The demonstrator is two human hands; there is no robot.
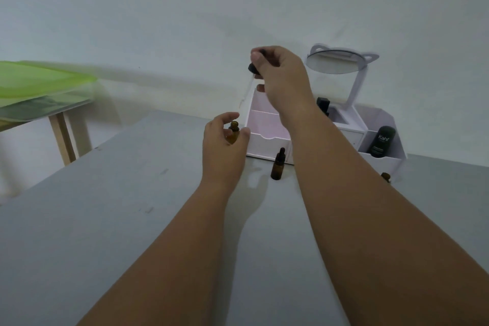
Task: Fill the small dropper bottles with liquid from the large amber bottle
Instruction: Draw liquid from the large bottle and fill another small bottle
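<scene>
Gripping an open amber bottle [233,135] (left hand [223,145]), right hand [281,79] pinches its dropper [252,69].

One piece of text can be read: the word "Kahf", printed in pale letters on the front of a dark, round-topped plastic container [382,141]. Smaller print is seen beneath that word, but it is too blurred to be made out. The container is stood in the right-hand compartment of a white desktop organiser [383,160].

Near table [111,233] open — organizer [267,137] behind.
</scene>
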